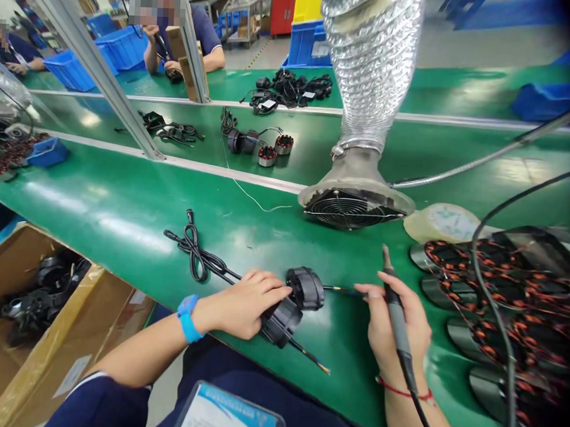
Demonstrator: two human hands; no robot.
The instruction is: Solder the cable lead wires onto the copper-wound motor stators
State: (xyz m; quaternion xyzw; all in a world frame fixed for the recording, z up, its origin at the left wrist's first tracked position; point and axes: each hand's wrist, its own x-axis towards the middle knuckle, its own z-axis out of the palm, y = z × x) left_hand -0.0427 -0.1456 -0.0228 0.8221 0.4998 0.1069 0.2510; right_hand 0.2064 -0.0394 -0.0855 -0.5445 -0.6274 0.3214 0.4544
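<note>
My left hand [249,300] curls over a black round motor housing [283,321] near the table's front edge. A second black housing [306,288] lies just beyond my fingertips. Black cables with plugs [196,253] trail from them to the left, and thin coloured wires [319,363] stick out at the right. In my right hand [396,325] is a soldering iron [395,309], its tip pointing up and away from me. The thumb and index finger of that hand are close to the wires of the farther housing; whether they pinch them I cannot tell.
Several copper-wound stators [490,279] crowd the right side, behind a hanging black cord [483,279]. A fume extractor hood [356,198] hangs over the green table [125,200]. At lower left stands a cardboard box [85,312] of black parts. A person [208,34] sits across the bench.
</note>
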